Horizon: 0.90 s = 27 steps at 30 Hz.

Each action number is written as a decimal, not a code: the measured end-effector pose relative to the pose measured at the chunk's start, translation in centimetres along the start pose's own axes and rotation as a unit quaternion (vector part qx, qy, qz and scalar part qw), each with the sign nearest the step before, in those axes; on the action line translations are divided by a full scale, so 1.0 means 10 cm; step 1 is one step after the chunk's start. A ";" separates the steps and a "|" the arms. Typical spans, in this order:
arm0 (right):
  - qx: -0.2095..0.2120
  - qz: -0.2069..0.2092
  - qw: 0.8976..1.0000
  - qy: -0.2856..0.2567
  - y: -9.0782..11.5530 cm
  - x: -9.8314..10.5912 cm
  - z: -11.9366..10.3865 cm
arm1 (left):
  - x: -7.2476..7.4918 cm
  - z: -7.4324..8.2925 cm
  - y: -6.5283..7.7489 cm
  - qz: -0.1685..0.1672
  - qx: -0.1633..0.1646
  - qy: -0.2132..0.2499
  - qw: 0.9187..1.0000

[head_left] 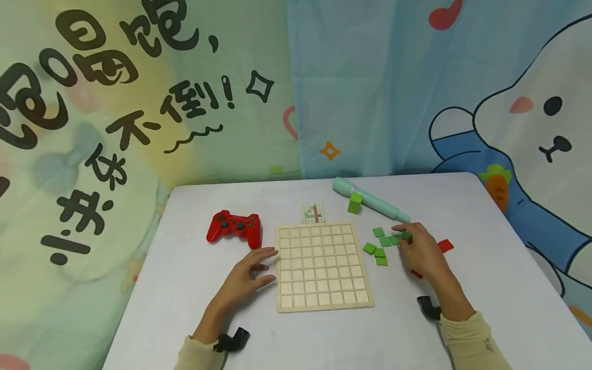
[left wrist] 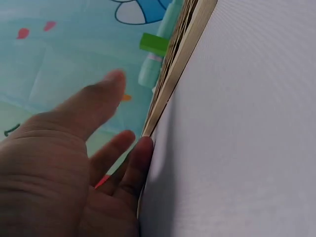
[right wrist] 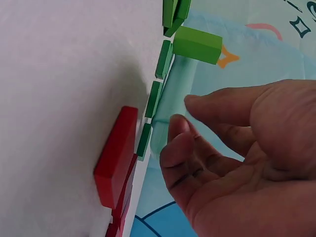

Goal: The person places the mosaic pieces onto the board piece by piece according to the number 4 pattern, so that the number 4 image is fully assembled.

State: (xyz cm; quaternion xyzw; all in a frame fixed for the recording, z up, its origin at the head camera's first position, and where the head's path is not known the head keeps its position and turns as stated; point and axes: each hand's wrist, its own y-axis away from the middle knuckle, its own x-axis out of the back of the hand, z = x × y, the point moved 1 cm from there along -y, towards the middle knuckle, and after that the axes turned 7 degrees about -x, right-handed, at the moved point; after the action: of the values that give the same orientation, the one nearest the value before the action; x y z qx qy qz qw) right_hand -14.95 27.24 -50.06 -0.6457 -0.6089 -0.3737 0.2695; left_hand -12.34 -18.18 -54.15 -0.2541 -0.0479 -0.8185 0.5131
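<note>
A square wooden board [head_left: 326, 309] with a grid of recessed cells lies in the middle of the table. At its left edge is my left hand [head_left: 241, 280], fingers extended; in the left wrist view its fingertips meet the board's side [left wrist: 170, 81] and the thumb stands apart. My right hand [head_left: 423, 252] hovers over the dark green tiles [head_left: 386, 241] right of the board. Its thumb and fingers are loosely bent with a gap between them, and nothing shows in it. Red tiles [right wrist: 117, 158] lie beside and partly under that hand.
Lighter green tiles [head_left: 369, 248] lie near the board's right edge. Behind stand a green block [head_left: 354, 203] and a mint-coloured tube [head_left: 376, 203]. A small patterned grid card [head_left: 307, 214] lies behind the board, a red game controller [head_left: 235, 227] at the left. A printed curtain hangs behind the table.
</note>
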 end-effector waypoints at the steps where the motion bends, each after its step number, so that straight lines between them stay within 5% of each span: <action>1: 0.002 -0.002 1.000 0.005 0.00 -0.01 0.00 | 0.00 0.00 0.00 -0.007 0.001 -0.018 1.000; 6: 0.004 -0.018 1.000 0.019 0.01 -0.05 0.00 | 0.00 0.01 0.01 -0.059 0.012 -0.105 0.993; 11: 0.013 -0.028 0.999 0.026 0.01 -0.09 0.00 | -0.02 0.04 0.04 -0.100 0.011 -0.143 0.985; 27: 0.035 -0.031 0.998 0.034 -0.03 -0.11 0.02 | -0.08 0.12 0.13 -0.122 0.003 -0.225 0.967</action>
State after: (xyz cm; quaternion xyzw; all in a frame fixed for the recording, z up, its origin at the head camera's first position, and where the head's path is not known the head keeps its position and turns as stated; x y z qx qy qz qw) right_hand -15.17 26.79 -51.15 -0.6032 -0.6320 -0.3821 0.3012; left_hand -10.47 -17.74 -53.71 -0.4224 -0.1950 -0.7967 0.3859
